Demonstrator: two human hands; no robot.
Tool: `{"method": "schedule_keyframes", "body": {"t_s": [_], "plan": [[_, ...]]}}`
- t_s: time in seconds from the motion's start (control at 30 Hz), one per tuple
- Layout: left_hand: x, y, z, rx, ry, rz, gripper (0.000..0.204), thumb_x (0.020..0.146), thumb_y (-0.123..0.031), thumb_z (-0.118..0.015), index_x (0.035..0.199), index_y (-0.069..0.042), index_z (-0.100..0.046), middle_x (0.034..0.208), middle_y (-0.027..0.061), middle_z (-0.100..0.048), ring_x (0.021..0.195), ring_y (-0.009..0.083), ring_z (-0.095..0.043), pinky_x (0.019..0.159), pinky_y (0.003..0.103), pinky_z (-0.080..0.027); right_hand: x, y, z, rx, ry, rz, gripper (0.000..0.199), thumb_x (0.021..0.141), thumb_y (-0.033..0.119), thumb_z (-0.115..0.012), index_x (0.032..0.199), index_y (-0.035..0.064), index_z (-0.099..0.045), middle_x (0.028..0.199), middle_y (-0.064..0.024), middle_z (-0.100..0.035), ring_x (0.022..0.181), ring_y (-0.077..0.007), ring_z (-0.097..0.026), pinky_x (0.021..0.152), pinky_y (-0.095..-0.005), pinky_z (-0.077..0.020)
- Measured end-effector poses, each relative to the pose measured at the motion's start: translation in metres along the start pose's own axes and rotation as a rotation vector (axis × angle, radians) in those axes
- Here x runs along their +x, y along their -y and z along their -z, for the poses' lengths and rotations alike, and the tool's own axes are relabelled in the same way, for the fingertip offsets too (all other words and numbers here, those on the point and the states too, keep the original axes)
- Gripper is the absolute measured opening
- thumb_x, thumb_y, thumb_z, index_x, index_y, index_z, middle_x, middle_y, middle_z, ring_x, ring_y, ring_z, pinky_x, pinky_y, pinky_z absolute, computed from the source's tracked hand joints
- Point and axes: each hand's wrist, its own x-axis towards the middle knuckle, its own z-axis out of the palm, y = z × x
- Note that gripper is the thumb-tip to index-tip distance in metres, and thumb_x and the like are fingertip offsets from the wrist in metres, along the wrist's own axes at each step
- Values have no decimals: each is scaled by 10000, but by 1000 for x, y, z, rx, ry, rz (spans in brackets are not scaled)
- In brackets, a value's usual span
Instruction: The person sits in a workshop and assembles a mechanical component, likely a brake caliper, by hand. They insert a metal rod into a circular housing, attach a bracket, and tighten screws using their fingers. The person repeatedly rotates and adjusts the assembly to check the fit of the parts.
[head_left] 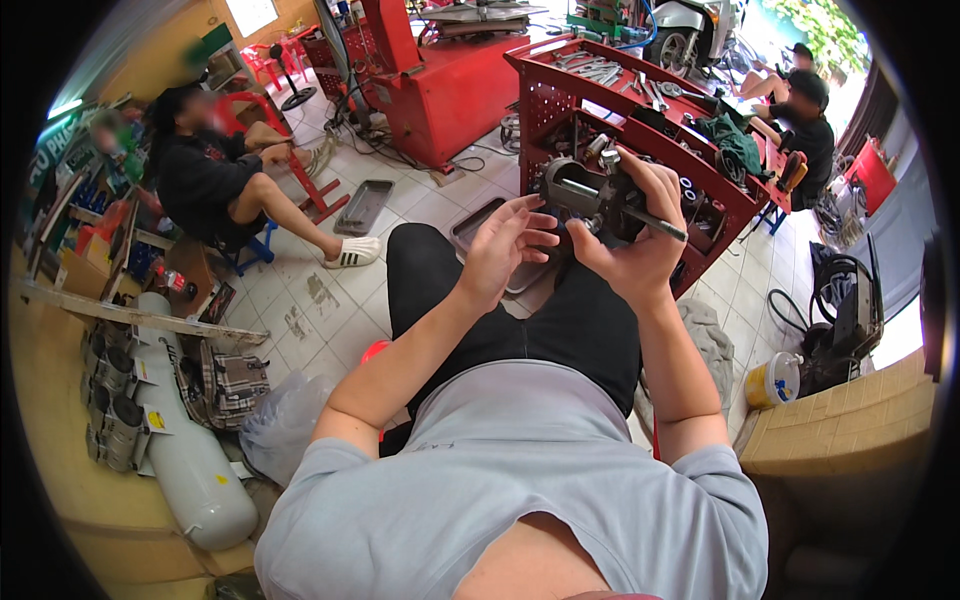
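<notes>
Raised over my lap, my right hand (645, 225) grips a dark metal machine part (578, 192) with a round open bore on its left end. A thin rod points out of it past the fingers, to the lower right. I cannot tell exactly what kind of part it is. Just left of the part, my left hand (508, 243) is held palm up with its fingers apart, holding nothing. Its fingertips come close to the bore end; whether they touch it I cannot tell. Below the hands, a grey metal tray (465, 232) on the floor is partly hidden by my left hand and legs.
A red tool cart (690, 225) with wrenches (598, 70) on top stands right ahead. Behind it is a red machine (450, 100). One person (215, 170) sits at left, another (805, 130) at far right. A second tray (365, 207) and a yellow-white bucket (772, 382) rest on the floor.
</notes>
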Motion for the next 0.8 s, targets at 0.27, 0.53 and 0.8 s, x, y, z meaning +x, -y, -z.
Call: {"method": "schedule_keyframes", "body": {"t_s": [0.27,0.53,0.8], "plan": [[15,15,9,558,-76,-442,592,851,-263,-732,1319,-28,-455,1127,120,-614,993,232,-636,835,330,-517,-1,-18,-9,15,117,-68,641,572,197,-837,1152,8,-639,995,-122,-662,939,-271,-608,856,-365,-491],[70,17,76,950,105,-121,570,654,-138,-831,1145,0,-578,1050,86,-666,978,173,-641,851,331,-521,-26,-76,-84,316,679,-473,602,569,342,-784,1037,-23,-685,957,-182,-663,845,-277,-660,802,-354,-515],[132,63,131,725,14,-80,169,761,-178,-730,805,-21,-684,665,44,-662,643,150,-659,632,298,-522,-39,-166,-157,397,881,-567,938,604,320,-862,1381,16,-434,1094,-130,-524,1046,-221,-532,931,-334,-451]]}}
